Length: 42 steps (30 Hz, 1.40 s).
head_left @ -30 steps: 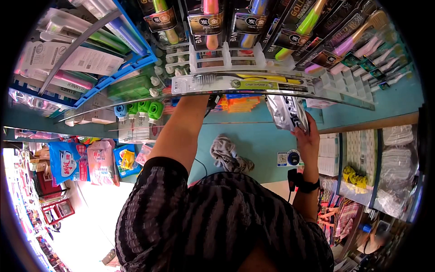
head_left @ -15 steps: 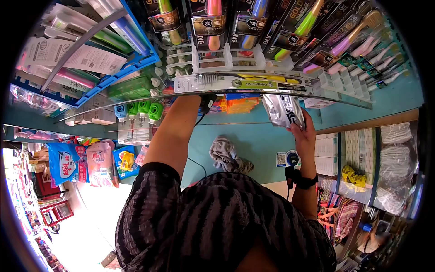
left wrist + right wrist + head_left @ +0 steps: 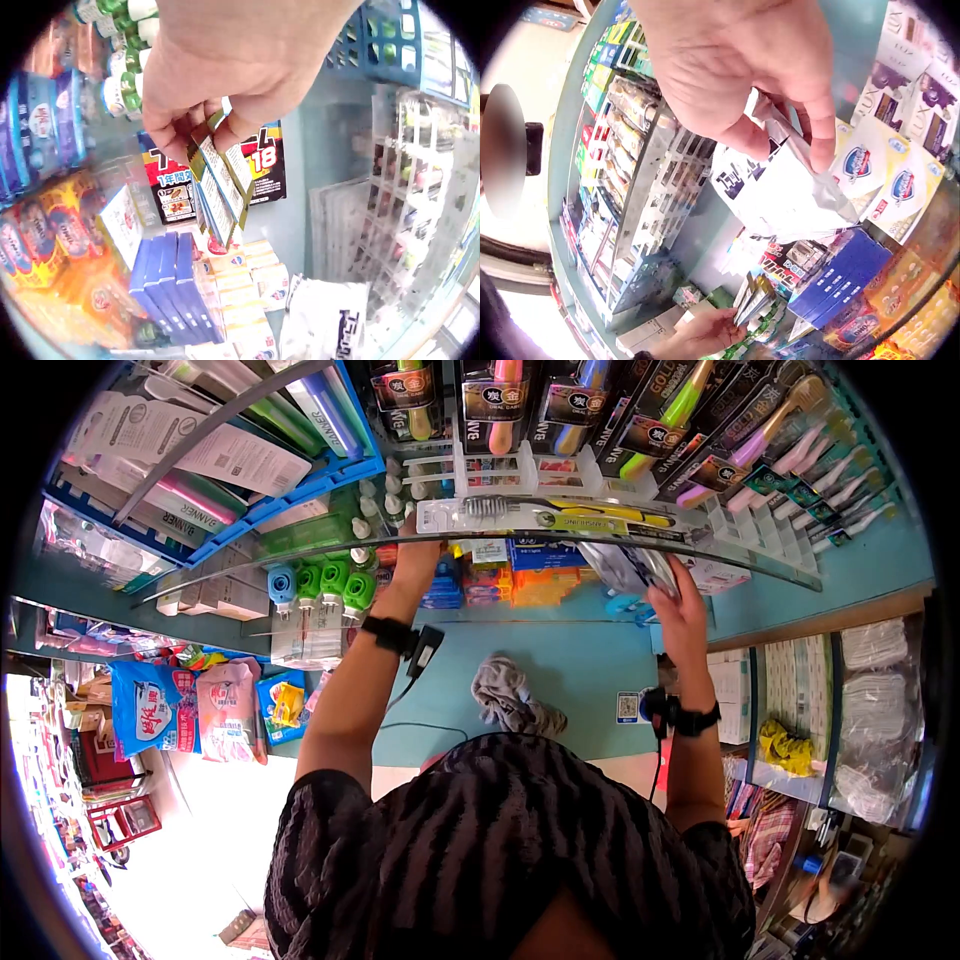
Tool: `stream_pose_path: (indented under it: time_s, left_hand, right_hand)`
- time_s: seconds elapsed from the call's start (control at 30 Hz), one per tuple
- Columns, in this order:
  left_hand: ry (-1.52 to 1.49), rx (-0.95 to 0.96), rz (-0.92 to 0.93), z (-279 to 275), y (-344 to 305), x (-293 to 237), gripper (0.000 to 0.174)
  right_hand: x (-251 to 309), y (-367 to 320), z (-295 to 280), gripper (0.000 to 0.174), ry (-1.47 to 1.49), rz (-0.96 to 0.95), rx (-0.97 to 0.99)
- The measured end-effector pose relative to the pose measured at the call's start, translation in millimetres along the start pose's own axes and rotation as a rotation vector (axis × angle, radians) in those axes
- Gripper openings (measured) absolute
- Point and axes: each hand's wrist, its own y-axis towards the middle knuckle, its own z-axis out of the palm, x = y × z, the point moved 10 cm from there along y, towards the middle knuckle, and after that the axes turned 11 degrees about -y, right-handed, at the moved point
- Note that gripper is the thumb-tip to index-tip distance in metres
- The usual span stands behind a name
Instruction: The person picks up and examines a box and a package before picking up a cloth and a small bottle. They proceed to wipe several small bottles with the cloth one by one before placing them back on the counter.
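In the left wrist view, my left hand (image 3: 232,67) pinches a few thin gold-edged packets (image 3: 225,184) between thumb and fingers. They hang over a black and red box (image 3: 171,199) with Japanese lettering. My right hand (image 3: 750,75) grips the top edge of a white foil pouch (image 3: 769,199) with black lettering, thumb on one side and fingers on the other. Seen from the head, both hands reach in at the glass shelf edge (image 3: 560,542), which partly covers the pouch; the packets are hidden there.
Blue boxes (image 3: 169,289) stand in a row beside soap boxes (image 3: 862,161) and orange packs (image 3: 545,588). Green-capped bottles (image 3: 358,592) stand to the left. Packaged toothbrushes (image 3: 580,518) lie along the shelf above. A crumpled grey cloth (image 3: 505,690) rests on the counter.
My left arm has drawn back from deep under the shelf, so its wrist strap now shows. The right hand has moved slightly forward, and the pouch sits farther under the glass edge.
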Motion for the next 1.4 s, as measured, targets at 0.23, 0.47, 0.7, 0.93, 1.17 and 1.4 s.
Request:
stream_pose_path:
  time_s: [0.23, 0.47, 0.7, 0.93, 1.17, 1.4]
  left_hand:
    - [-0.187, -0.058, -0.291, -36, -67, 39, 0.022]
    - [-0.237, -0.136, -0.347, -51, -86, 45, 0.027]
    - [-0.196, -0.137, -0.355, -54, -89, 47, 0.028]
    - [-0.244, -0.148, -0.351, -55, -86, 52, 0.027]
    - [-0.243, -0.144, -0.354, -50, -87, 49, 0.027]
    - [-0.286, -0.037, -0.377, -30, -93, 47, 0.027]
  right_hand:
    - [47, 82, 72, 0.035, -0.481, -0.276, 0.124]
    - [9, 121, 127, 0.035, -0.789, -0.733, -0.114]
    - [27, 114, 139, 0.034, -0.889, -0.775, -0.153]
    - [33, 110, 146, 0.033, -0.901, -0.799, -0.173]
    - [55, 103, 144, 0.032, -0.867, -0.875, -0.224]
    - [-25, 52, 183, 0.031, -0.18, 0.141, 0.588]
